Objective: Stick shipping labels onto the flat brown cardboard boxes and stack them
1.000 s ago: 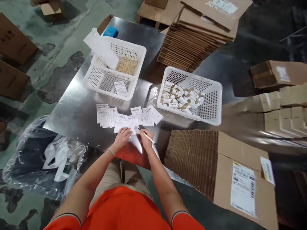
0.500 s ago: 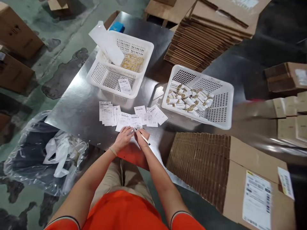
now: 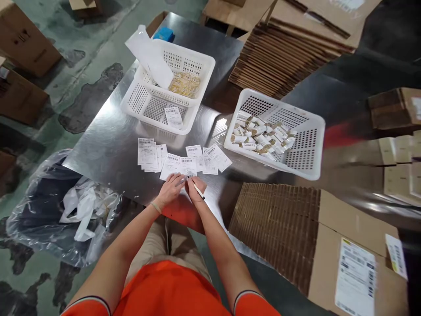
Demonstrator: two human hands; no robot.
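My right hand (image 3: 196,188) is closed around a white pen (image 3: 199,191), its dark tip down at the lower edge of a printed label (image 3: 188,165). Beside it, my left hand (image 3: 171,188) lies with fingers stretched out over the bottom of the labels, touching the paper. Several more printed labels with barcodes overlap in a row: one stack (image 3: 146,152) at the left and a fanned group (image 3: 218,158) at the right. They all lie on the shiny metal table (image 3: 108,149). What the pen marks is too small to read.
Behind the labels stands a white divided basket (image 3: 189,125) with yellowish rubber bands and a label. A second white basket (image 3: 305,169) holds several small white-labelled rolls. Flattened cartons (image 3: 272,224) are stacked to the right and at the back. A lined bin (image 3: 36,219) stands at the left.
The view has shifted slightly, so the baskets and cartons appear a little further right. Both hands stay at the same label, the pen still in my right hand.
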